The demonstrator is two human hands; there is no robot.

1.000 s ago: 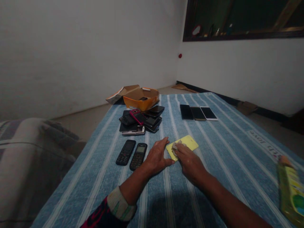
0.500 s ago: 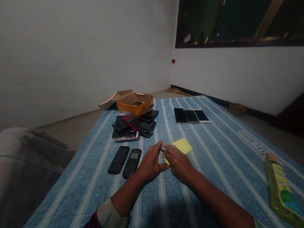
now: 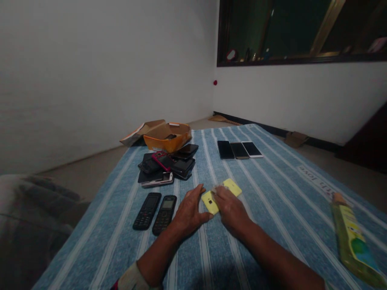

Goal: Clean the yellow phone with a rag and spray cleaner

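A yellow phone (image 3: 211, 202) lies back up on the striped cloth, its camera spot showing at the near left end. My left hand (image 3: 189, 211) steadies that end, thumb and fingers set around its edges. Fingers of my right hand (image 3: 232, 208) press a crumpled whitish tissue (image 3: 215, 189) onto the middle of the phone's back. Part of the tissue is hidden under those fingers. Left of my left hand are two black keypad phones, one (image 3: 147, 211) beside the other (image 3: 165, 215), both face up.
Behind them is a pile of phones (image 3: 151, 176), with an open orange box (image 3: 167, 143) beyond it. Three phones lie side by side (image 3: 240, 150) at the far right. A bottle of yellow-green liquid (image 3: 352, 241) lies near the right edge of the blue striped cloth (image 3: 272, 241).
My right hand and the tissue have slid along the phone away from the camera end, uncovering the camera spot. My left hand still rests at that end. The view has shifted slightly.
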